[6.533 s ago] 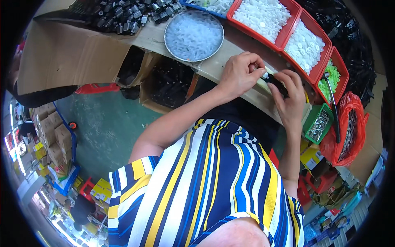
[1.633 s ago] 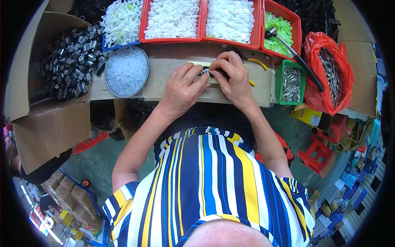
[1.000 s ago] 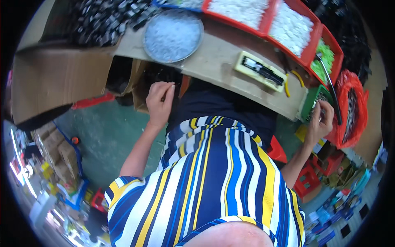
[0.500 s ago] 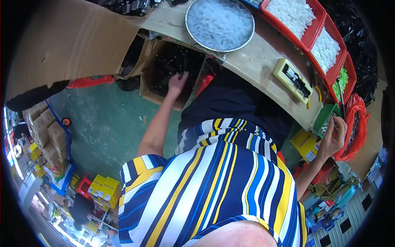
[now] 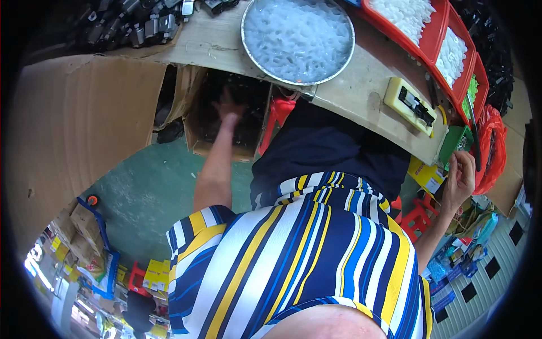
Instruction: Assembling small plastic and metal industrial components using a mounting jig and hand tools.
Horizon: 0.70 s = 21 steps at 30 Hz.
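My left hand (image 5: pixel 228 108) reaches down into an open cardboard box (image 5: pixel 197 148) below the table edge, fingers spread, over dark contents that are hard to make out in the shade. Beside the small green bin (image 5: pixel 455 141) at the table's right end is my right hand (image 5: pixel 463 179). Its fingers are bent and closed together; anything between the fingertips is too small to see. On the table lies a cream-coloured block fixture (image 5: pixel 394 95) with a black part (image 5: pixel 420 111) and a small pale piece set in its recess.
A round metal pan (image 5: pixel 243 40) of translucent pieces stands on the table (image 5: pixel 353 96). Red trays (image 5: pixel 432 56) hold white and green parts. A red plastic bag (image 5: pixel 490 155) hangs beside the green bin. Black parts (image 5: pixel 135 25) are heaped far left, above a large cardboard sheet (image 5: pixel 84 113).
My left hand has gone deeper into the box and its fingers have spread. My right hand stays beside the green bin. The whole view has shifted slightly.
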Each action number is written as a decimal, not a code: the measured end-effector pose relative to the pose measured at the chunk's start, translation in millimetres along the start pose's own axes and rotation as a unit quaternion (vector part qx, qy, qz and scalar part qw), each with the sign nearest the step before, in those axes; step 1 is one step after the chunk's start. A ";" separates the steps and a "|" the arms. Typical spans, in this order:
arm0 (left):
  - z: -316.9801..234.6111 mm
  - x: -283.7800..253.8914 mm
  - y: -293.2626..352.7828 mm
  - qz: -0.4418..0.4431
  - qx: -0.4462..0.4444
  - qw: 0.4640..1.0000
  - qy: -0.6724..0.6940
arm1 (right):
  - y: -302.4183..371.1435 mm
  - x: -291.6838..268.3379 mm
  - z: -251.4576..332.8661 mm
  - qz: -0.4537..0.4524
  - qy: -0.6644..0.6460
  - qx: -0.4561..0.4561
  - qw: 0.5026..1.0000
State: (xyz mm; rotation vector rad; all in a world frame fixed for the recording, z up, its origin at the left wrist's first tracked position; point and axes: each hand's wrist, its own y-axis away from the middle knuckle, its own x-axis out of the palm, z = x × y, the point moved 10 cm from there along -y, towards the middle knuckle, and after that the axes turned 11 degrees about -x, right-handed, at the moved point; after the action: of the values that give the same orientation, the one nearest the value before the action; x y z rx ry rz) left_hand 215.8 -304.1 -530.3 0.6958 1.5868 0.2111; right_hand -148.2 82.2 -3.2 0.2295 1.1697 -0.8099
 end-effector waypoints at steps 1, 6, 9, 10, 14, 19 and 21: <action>-15.8 3.0 19.6 -0.006 0.037 0.997 0.070 | -3.2 4.0 3.4 0.003 -0.001 0.000 1.000; -66.6 42.7 76.3 0.112 0.073 0.989 0.068 | -21.8 21.8 34.2 0.065 0.032 -0.071 0.995; -21.0 40.4 42.6 0.018 0.048 0.982 0.180 | -20.2 20.7 23.9 0.068 0.029 -0.064 0.995; -21.2 14.8 27.6 0.007 0.018 0.992 0.121 | -14.9 13.5 20.7 0.061 0.041 -0.058 0.996; 65.9 -26.1 -12.6 -0.060 -0.144 0.986 0.058 | -5.7 9.4 10.7 0.063 0.039 -0.029 0.997; 104.8 -30.6 15.4 -0.051 -0.252 0.966 0.025 | -0.1 9.4 13.4 0.061 0.027 -0.038 0.997; 98.6 -8.0 34.9 0.084 -0.260 0.961 0.027 | 8.0 5.1 5.4 0.064 0.023 -0.024 0.997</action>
State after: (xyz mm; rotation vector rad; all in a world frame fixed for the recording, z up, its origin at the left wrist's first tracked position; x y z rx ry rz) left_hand 320.3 -306.6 -520.9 0.4113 1.4359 0.7505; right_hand -138.1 82.6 -7.4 0.2817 1.2032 -0.6658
